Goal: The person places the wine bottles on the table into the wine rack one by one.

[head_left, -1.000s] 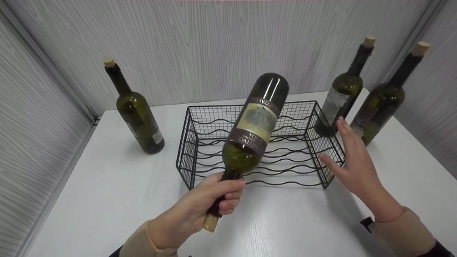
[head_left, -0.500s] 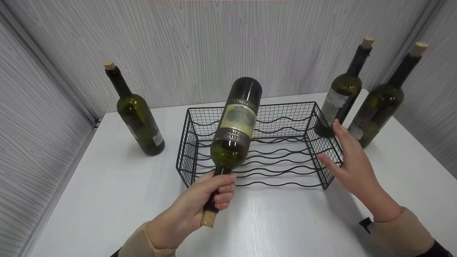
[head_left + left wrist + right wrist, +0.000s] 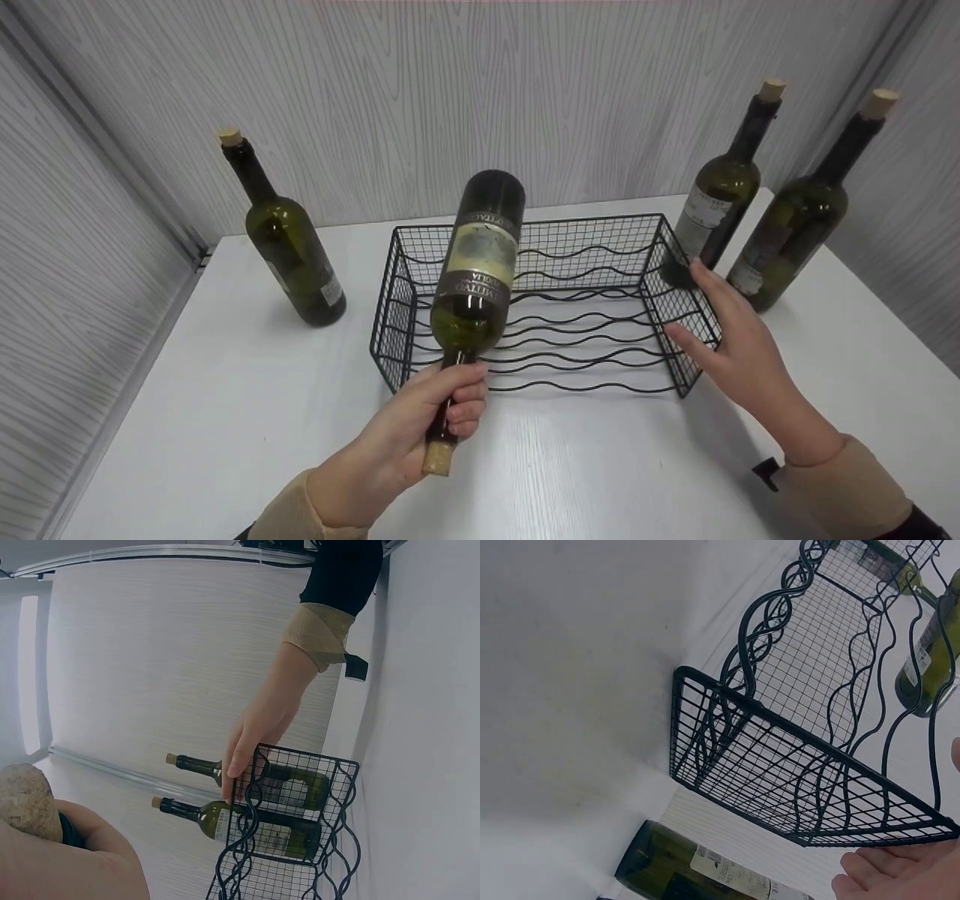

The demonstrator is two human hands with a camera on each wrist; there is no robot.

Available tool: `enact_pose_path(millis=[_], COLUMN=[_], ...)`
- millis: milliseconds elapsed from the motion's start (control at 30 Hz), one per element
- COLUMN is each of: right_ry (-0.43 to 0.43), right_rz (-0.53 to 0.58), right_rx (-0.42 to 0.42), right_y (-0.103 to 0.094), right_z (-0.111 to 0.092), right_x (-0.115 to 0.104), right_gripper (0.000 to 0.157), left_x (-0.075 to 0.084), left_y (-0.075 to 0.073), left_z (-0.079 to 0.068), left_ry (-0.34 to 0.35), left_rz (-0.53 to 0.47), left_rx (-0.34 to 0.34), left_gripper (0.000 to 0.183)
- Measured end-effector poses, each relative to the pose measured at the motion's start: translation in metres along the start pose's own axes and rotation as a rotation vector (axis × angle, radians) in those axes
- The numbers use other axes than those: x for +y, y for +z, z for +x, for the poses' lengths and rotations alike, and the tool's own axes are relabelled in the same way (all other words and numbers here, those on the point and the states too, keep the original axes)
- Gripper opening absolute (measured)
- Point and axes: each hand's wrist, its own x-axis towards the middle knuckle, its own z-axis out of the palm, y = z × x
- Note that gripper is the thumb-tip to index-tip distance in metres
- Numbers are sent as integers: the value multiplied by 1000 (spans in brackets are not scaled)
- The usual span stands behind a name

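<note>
My left hand (image 3: 420,420) grips the neck of a green wine bottle (image 3: 480,255) held over the rack, its cork toward me and its base pointing away. The label reads upside down. In the left wrist view the cork (image 3: 28,802) pokes out beside the hand. Below stands a black wire wine rack (image 3: 600,386) with wavy rods and mesh end panels. My right hand (image 3: 750,360) holds the rack's right end, thumb inside the panel and fingers outside. The right wrist view shows those fingers (image 3: 889,862) along the panel's edge.
One corked bottle (image 3: 292,255) stands left of the rack. To the right stand two more, a nearer bottle (image 3: 799,225) and one (image 3: 720,187) behind the right hand's fingertips. Grey wood-grain panels (image 3: 450,97) enclose the white table (image 3: 225,420) at the back and sides.
The held bottle's base has swung left and a little down, so it points more straight away from me. My left hand shifted slightly left. The right hand has barely moved on the rack's end.
</note>
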Motion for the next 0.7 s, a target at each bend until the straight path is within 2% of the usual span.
enact_pose_path(millis=[267, 433, 700], right_ry=[7, 18, 38], right_rz=[19, 25, 39], right_rx=[-1, -4, -10], right_y=[0, 0, -1], right_z=[0, -1, -3], right_x=[0, -1, -1], right_gripper=[79, 78, 80], left_x=[-1, -2, -3], left_y=[-3, -4, 0], left_z=[1, 1, -1], left_ry=[2, -1, 11], left_rz=[-115, -153, -176], left_rx=[48, 53, 98], left_gripper=[6, 8, 11])
